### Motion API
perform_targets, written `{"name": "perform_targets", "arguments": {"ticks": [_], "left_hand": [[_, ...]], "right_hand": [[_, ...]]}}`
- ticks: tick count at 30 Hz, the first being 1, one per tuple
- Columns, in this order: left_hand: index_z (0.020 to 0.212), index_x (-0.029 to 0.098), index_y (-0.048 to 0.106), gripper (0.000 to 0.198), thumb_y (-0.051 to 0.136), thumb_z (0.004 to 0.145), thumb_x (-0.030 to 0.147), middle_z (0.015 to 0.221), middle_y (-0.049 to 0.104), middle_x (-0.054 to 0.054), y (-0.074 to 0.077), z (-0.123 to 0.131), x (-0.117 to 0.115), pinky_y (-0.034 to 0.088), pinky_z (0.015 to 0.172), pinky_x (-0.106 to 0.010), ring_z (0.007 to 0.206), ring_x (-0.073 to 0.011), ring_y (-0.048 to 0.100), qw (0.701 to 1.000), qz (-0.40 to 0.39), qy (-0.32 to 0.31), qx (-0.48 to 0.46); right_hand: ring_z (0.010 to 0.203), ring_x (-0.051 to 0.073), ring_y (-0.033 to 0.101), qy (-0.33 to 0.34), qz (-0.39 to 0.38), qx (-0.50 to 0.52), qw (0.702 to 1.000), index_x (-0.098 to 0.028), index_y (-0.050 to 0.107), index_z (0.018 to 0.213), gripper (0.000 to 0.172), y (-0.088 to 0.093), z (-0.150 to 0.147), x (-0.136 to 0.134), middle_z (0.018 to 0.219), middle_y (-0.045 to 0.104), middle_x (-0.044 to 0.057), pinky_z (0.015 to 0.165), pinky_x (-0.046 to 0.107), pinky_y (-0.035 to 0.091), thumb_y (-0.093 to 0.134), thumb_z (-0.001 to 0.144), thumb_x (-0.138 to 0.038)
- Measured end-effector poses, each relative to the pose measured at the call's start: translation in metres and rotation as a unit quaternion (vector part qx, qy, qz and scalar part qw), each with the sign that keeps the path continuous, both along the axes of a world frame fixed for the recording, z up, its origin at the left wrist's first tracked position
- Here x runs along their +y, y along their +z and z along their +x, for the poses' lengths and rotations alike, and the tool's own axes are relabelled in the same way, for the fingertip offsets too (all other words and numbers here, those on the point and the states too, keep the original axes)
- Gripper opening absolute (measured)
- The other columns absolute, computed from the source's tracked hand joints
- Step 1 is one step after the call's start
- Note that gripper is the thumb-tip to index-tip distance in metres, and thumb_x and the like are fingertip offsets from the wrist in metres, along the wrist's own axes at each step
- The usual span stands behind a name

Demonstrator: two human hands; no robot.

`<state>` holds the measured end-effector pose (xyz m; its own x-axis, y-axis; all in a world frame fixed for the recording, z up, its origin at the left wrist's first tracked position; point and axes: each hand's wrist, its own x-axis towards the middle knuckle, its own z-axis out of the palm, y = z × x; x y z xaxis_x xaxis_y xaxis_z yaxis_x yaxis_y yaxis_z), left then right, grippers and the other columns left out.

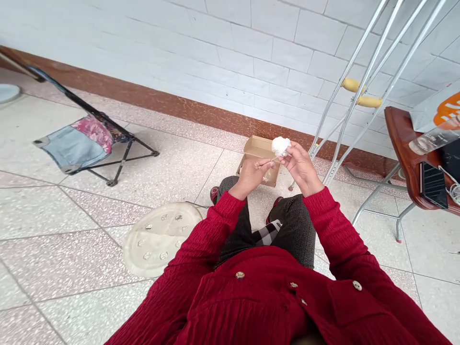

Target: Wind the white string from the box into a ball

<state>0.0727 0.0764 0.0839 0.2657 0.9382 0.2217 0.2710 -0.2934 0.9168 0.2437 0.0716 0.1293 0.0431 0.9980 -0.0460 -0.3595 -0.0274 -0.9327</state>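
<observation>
Ball (pixel 281 145), white, fluffy, pinched in right-hand fingers (pixel 296 151), could shed or come apart if left-hand fingers (pixel 266 166), gripping a thin stem (pixel 275 159), tug unevenly.

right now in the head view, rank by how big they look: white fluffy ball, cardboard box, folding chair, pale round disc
1. Folding chair
2. Pale round disc, partly hidden
3. Cardboard box, partly hidden
4. White fluffy ball

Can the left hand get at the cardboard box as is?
Probably yes. The cardboard box stands open, just behind the left hand in this view, with no barrier visible. But its fingers are pinched near the white fluffy ball, so they may need freeing first.
</observation>
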Motion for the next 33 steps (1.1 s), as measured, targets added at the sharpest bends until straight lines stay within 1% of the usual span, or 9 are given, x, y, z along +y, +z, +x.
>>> {"name": "perform_targets", "arguments": {"ticks": [6, 10, 13, 18, 20, 22, 24, 27, 33], "left_hand": [[0.073, 0.015, 0.077, 0.036, 0.058, 0.093, 0.039, 0.067, 0.069, 0.000, 0.003, -0.026, -0.004, 0.043, 0.063, -0.025, 0.065, -0.0150, 0.060, 0.998, 0.030, -0.058, 0.023], [0.086, 0.018, 0.080, 0.028, 0.058, 0.093, 0.033, 0.081, 0.077, -0.004, 0.016, -0.052, -0.005, 0.049, 0.073, -0.028, 0.078, -0.0186, 0.068, 0.984, 0.090, -0.123, 0.095], [0.079, 0.019, 0.078, 0.025, 0.059, 0.092, 0.028, 0.080, 0.076, -0.005, 0.030, -0.070, -0.006, 0.049, 0.080, -0.032, 0.080, -0.0202, 0.067, 0.956, 0.184, -0.090, 0.211], [0.069, 0.017, 0.073, 0.028, 0.059, 0.093, 0.024, 0.069, 0.070, -0.005, 0.044, -0.074, -0.030, 0.047, 0.090, -0.039, 0.075, -0.0211, 0.064, 0.914, 0.270, -0.048, 0.299], [0.073, 0.017, 0.074, 0.029, 0.058, 0.095, 0.025, 0.072, 0.071, -0.006, 0.041, -0.069, -0.044, 0.047, 0.084, -0.036, 0.074, -0.0204, 0.063, 0.916, 0.266, -0.045, 0.298], [0.081, 0.017, 0.077, 0.029, 0.055, 0.098, 0.028, 0.075, 0.072, -0.006, 0.034, -0.064, -0.058, 0.044, 0.075, -0.032, 0.072, -0.0195, 0.062, 0.930, 0.239, -0.035, 0.276], [0.088, 0.018, 0.078, 0.032, 0.052, 0.100, 0.031, 0.075, 0.072, -0.005, 0.024, -0.062, -0.068, 0.040, 0.067, -0.029, 0.068, -0.0180, 0.061, 0.953, 0.194, -0.028, 0.230], [0.084, 0.018, 0.076, 0.036, 0.050, 0.101, 0.034, 0.071, 0.071, -0.003, 0.010, -0.062, -0.077, 0.037, 0.064, -0.027, 0.064, -0.0155, 0.058, 0.978, 0.135, -0.030, 0.158], [0.075, 0.017, 0.073, 0.038, 0.053, 0.098, 0.038, 0.071, 0.069, 0.000, -0.018, -0.068, -0.075, 0.041, 0.069, -0.026, 0.068, -0.0146, 0.058, 0.996, 0.016, -0.061, 0.062]], "right_hand": [[0.070, 0.012, 0.063, 0.135, -0.040, 0.038, 0.989, -0.023, 0.066, 0.097, 0.037, 0.010, -0.011, -0.043, 0.085, 0.069, -0.001, 0.058, 0.022, 0.055, 0.082, 0.064, -0.028], [0.057, 0.009, 0.059, 0.196, -0.050, -0.026, 0.979, -0.020, 0.069, 0.097, 0.036, 0.002, -0.025, -0.068, 0.077, 0.067, -0.004, 0.050, 0.020, 0.050, 0.081, 0.062, -0.022], [0.053, 0.008, 0.060, 0.164, -0.051, -0.093, 0.981, -0.020, 0.069, 0.093, 0.032, -0.012, -0.039, -0.079, 0.075, 0.067, -0.004, 0.046, 0.019, 0.046, 0.080, 0.063, -0.020], [0.048, 0.008, 0.060, 0.003, -0.067, -0.120, 0.991, -0.021, 0.061, 0.085, 0.032, -0.040, -0.059, -0.077, 0.076, 0.065, -0.006, 0.043, 0.020, 0.045, 0.077, 0.058, -0.020], [0.050, 0.008, 0.062, -0.070, -0.043, -0.096, 0.992, -0.022, 0.057, 0.086, 0.034, -0.044, -0.062, -0.074, 0.079, 0.064, -0.006, 0.048, 0.022, 0.050, 0.077, 0.059, -0.021], [0.056, 0.010, 0.066, -0.102, -0.013, -0.059, 0.993, -0.022, 0.055, 0.089, 0.036, -0.045, -0.062, -0.072, 0.085, 0.065, -0.005, 0.055, 0.024, 0.056, 0.078, 0.062, -0.026], [0.061, 0.011, 0.069, -0.101, 0.008, -0.033, 0.994, -0.023, 0.055, 0.092, 0.037, -0.043, -0.062, -0.071, 0.089, 0.066, -0.003, 0.061, 0.026, 0.059, 0.080, 0.064, -0.029], [0.066, 0.012, 0.070, -0.099, 0.013, -0.001, 0.995, -0.023, 0.055, 0.093, 0.038, -0.040, -0.062, -0.071, 0.089, 0.068, -0.003, 0.066, 0.028, 0.061, 0.081, 0.066, -0.030], [0.070, 0.012, 0.069, -0.104, 0.005, 0.005, 0.995, -0.024, 0.057, 0.097, 0.037, -0.038, -0.068, -0.061, 0.091, 0.069, -0.002, 0.066, 0.026, 0.058, 0.080, 0.070, -0.033]]}}
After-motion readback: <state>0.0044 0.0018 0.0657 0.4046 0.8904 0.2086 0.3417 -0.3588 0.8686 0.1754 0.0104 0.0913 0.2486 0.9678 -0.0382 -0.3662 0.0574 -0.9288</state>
